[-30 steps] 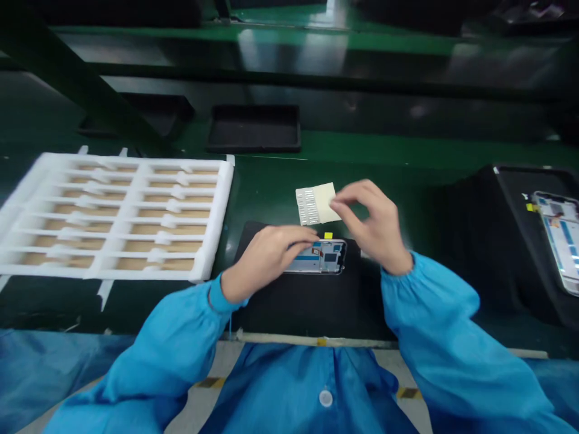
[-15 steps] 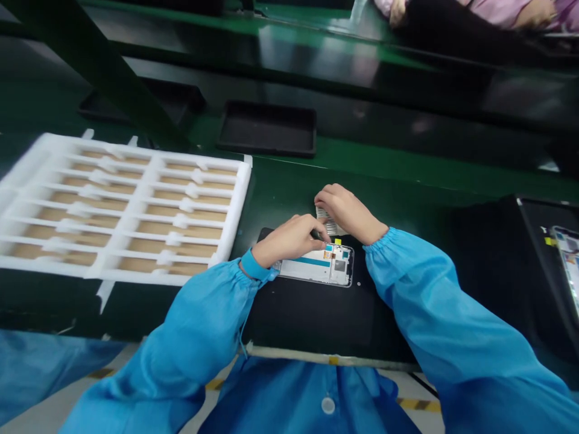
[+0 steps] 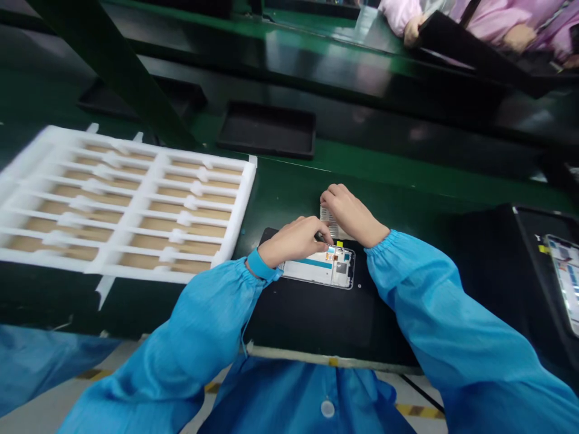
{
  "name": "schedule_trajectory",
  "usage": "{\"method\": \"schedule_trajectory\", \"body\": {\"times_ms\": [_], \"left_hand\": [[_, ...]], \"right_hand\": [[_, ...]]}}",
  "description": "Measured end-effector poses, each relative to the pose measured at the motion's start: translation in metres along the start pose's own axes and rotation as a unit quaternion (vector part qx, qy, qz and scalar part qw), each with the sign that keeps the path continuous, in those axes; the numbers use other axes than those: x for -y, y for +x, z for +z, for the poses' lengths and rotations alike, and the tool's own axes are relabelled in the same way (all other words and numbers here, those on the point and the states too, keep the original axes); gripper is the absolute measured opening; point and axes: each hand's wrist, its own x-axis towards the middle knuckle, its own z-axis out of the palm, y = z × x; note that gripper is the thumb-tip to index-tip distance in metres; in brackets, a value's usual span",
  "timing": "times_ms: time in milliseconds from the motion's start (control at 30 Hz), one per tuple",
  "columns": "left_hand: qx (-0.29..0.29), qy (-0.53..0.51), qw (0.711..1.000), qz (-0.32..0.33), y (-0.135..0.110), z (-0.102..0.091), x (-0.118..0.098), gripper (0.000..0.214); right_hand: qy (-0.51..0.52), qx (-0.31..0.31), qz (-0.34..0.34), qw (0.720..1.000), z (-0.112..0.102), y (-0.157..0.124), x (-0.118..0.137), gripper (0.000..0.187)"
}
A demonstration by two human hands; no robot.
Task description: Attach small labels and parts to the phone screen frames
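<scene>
A phone frame [image 3: 312, 271] lies on the black mat [image 3: 316, 322] with its inner side up, showing a blue strip, small parts and a yellow tab at its far edge. My left hand [image 3: 296, 240] is over its far left part, thumb and index finger pinched near the far edge. What they hold, if anything, I cannot make out. Just beyond the phone frame is a pale sheet with rows of small strips [image 3: 332, 224]. My right hand [image 3: 351, 214] bends over that sheet, fingers closed at its far end; the fingertips are partly hidden.
On the left lies a white foam tray [image 3: 154, 181] with slots. A black tray [image 3: 269, 129] stands at the back. Another phone frame [image 3: 567, 271] rests in a dark holder at right. Across the bench, a person in pink sleeves [image 3: 502, 21] handles a dark object.
The view has shifted slightly. Both hands stay nearly in place over the phone frame and the sheet. Across the bench, the person's dark object has tilted and shows more.
</scene>
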Motion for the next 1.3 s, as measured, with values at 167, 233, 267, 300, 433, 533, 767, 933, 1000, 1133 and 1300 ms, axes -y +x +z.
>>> {"method": "schedule_trajectory", "body": {"times_ms": [167,233,267,300,433,533,767,933,1000,1133,1300], "left_hand": [[0.002,-0.016,1.000,-0.003,-0.001,0.000,0.001,0.014],[0.003,-0.028,1.000,0.002,-0.001,0.001,0.003,0.015],[0.004,-0.030,1.000,0.005,-0.001,0.002,0.003,0.015],[0.004,-0.030,1.000,0.007,-0.001,0.003,0.004,0.015],[-0.002,-0.019,1.000,0.015,-0.002,0.004,0.005,0.015],[-0.002,-0.012,1.000,0.014,-0.003,0.003,0.003,0.016],[-0.012,0.000,1.000,0.012,-0.005,0.002,0.001,0.016],[-0.008,0.002,1.000,0.008,-0.003,0.003,0.002,0.016],[-0.009,0.002,1.000,0.010,-0.003,0.003,0.003,0.017],[-0.012,0.003,1.000,0.008,-0.004,0.003,0.003,0.016],[-0.013,-0.016,1.000,0.016,-0.005,0.004,0.002,0.012]], "right_hand": [[0.085,-0.074,0.046,0.993,0.011,0.000,-0.011,0.013],[0.126,-0.113,0.072,0.983,0.013,0.000,-0.019,0.015],[0.143,-0.132,0.083,0.977,0.014,-0.001,-0.021,0.016],[0.157,-0.149,0.092,0.972,0.014,-0.002,-0.023,0.018],[0.165,-0.180,0.099,0.965,0.011,-0.009,-0.020,0.014],[0.144,-0.143,0.077,0.976,0.008,-0.013,-0.012,0.011],[0.080,-0.053,0.087,0.992,0.004,-0.004,-0.004,0.014],[0.070,-0.052,0.118,0.989,0.008,-0.003,0.006,0.011],[0.082,-0.066,0.135,0.985,0.012,-0.004,0.008,0.009],[0.155,-0.099,0.177,0.967,0.018,-0.004,0.000,0.009],[0.302,-0.156,0.215,0.915,0.018,-0.006,-0.018,0.008]]}}
